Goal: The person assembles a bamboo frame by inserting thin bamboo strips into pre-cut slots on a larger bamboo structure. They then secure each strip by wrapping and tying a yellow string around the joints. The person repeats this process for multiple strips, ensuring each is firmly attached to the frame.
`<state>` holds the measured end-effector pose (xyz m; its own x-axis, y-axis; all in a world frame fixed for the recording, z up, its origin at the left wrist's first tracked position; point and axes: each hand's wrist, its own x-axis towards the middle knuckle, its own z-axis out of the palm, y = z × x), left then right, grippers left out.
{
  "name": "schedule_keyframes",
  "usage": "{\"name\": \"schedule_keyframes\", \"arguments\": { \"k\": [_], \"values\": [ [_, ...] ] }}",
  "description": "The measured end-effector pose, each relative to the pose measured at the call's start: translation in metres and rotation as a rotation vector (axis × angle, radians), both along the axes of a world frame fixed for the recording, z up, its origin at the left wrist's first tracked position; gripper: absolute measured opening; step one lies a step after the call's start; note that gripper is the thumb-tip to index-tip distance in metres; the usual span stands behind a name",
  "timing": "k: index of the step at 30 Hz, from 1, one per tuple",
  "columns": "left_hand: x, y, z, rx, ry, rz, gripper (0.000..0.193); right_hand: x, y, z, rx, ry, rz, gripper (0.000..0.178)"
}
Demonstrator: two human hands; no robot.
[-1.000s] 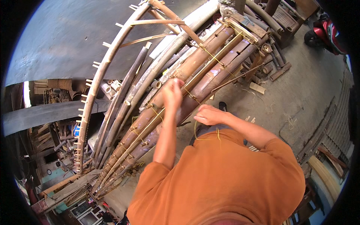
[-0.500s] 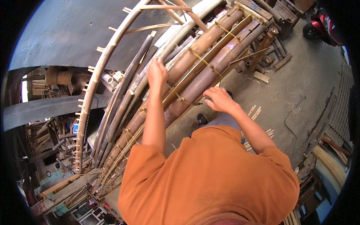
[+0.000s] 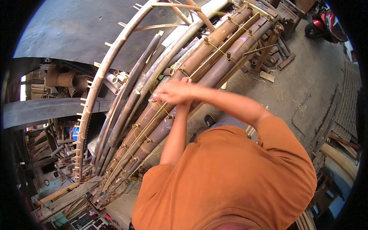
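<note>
Two thick brown bamboo poles [image 3: 226, 61] run diagonally side by side, with short pegs and yellow ties along them. A narrow bamboo strip [image 3: 130, 143] lies lengthwise between the poles. My right hand [image 3: 171, 92] reaches across over my left wrist, above the left-hand pole. Its fingers look curled and slightly blurred; what they hold, if anything, cannot be made out. Mostly hidden behind it, my left hand [image 3: 186, 80] is at the poles, with only some fingertips showing beyond the right wrist.
A curved bamboo piece with pegs [image 3: 93, 92] arches at the left, before a grey wall [image 3: 76, 30]. Loose bamboo poles [image 3: 130, 88] lie between it and the tied poles. Bamboo offcuts [image 3: 285, 61] and a red motorbike [image 3: 332, 25] are at the far right.
My right hand has swung left from the near side of the poles and now crosses over my left arm. My left hand has shifted right and is now largely covered.
</note>
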<state>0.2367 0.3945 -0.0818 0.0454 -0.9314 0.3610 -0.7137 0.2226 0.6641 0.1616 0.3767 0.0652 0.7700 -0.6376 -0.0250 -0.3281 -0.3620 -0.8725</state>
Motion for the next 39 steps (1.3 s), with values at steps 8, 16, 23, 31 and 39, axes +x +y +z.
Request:
{"name": "schedule_keyframes", "arguments": {
  "k": [8, 16, 23, 31, 39],
  "values": [
    [0.005, 0.005, 0.057, 0.480, -0.179, -0.041, 0.037, -0.034, -0.073, -0.043, 0.335, -0.295, -0.244, 0.051],
    [0.005, -0.020, 0.059, 0.371, 0.047, -0.142, 0.029, -0.106, 0.080, -0.128, -0.188, -0.200, -0.116, 0.039],
    [0.064, -0.149, -0.021, 0.198, -0.221, 0.163, 0.024, -0.096, 0.099, -0.123, -0.427, -0.047, -0.169, 0.037],
    [0.117, -0.063, 0.061, 0.154, -0.199, -0.035, 0.033, -0.069, 0.135, -0.139, -0.361, 0.130, -0.497, 0.020],
    [0.167, 0.095, 0.046, 0.426, -0.352, -0.100, 0.025, 0.036, 0.208, -0.183, -0.052, 0.182, -0.525, 0.027]
  ]
}}
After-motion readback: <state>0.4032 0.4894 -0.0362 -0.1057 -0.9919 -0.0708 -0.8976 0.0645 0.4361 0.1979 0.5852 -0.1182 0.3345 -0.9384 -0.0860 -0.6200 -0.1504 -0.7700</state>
